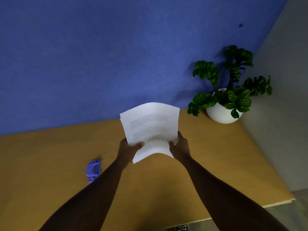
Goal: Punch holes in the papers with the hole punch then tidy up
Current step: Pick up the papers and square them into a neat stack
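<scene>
Both hands hold a small stack of white printed papers [150, 127] in the air above the middle of the wooden table [50, 155]. My left hand [129, 146] grips the stack's left edge with the thumb on top. Its right edge is pinched by my right hand [179, 144]. The sheets bow upward between the hands and their far end leans toward the blue wall. A purple hole punch [93, 170] lies on the table to the left of my left forearm, apart from the papers.
A green plant in a round white pot [221, 112] stands at the table's far right corner. A blue wall [100, 55] runs along the back edge. A grey wall is on the right. The table's front right edge [275, 204] drops to the floor.
</scene>
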